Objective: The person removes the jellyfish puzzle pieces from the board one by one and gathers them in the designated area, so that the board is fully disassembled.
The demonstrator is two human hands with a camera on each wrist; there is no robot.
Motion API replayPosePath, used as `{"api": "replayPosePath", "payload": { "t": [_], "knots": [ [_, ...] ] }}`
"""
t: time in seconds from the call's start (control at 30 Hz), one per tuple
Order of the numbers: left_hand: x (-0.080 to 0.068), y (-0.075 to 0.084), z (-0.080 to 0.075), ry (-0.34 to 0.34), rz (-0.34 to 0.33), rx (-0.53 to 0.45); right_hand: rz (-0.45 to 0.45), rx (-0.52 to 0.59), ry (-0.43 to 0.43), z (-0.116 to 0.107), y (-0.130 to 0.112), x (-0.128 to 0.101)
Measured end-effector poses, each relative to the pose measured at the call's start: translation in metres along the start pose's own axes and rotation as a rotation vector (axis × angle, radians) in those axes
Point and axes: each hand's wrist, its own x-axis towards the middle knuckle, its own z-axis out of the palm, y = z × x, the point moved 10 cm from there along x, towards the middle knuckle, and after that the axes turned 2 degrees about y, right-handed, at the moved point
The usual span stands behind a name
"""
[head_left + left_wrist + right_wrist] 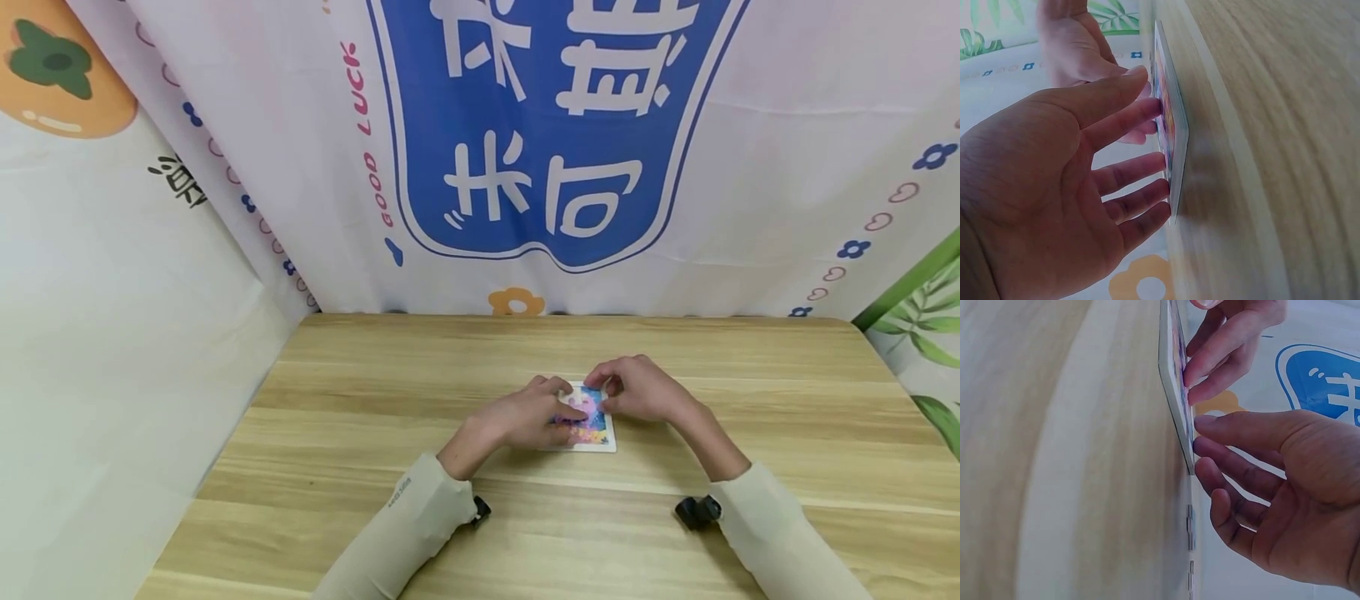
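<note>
I've got both hands flat-fingered on the colourful card (pixel 592 419): left hand (pixel 525 417) and right hand (pixel 637 390) pressing, nothing gripped

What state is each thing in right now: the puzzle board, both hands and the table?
Puzzle board: lying flat on the table, picture side up, partly covered by fingers.
Left hand: open, straight fingers pressing on the board's face.
Right hand: fingertips touching the board, fingers loosely bent.
Table: wooden top, carrying the board.
</note>
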Motion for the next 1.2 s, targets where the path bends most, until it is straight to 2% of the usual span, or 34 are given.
{"api": "replayPosePath", "payload": {
  "t": [0.17, 0.3, 0.63, 1.2],
  "knots": [
    [0.0000, -0.0014, -0.0001, 0.007, 0.007, -0.002, -0.004, -0.012, 0.018, 0.0004, -0.0022, 0.0016],
    [-0.0007, -0.0031, -0.0003, 0.011, 0.009, -0.002, 0.020, 0.024, 0.021, 0.0007, 0.0003, 0.0052],
    [-0.0005, -0.0051, 0.0009, 0.017, 0.013, -0.001, 0.022, 0.105, -0.053, 0.0071, 0.0036, 0.0092],
    [0.0001, -0.0039, 0.0002, 0.019, 0.015, -0.006, 0.034, 0.079, -0.038, 0.0054, 0.0041, 0.0066]
  ]
}}
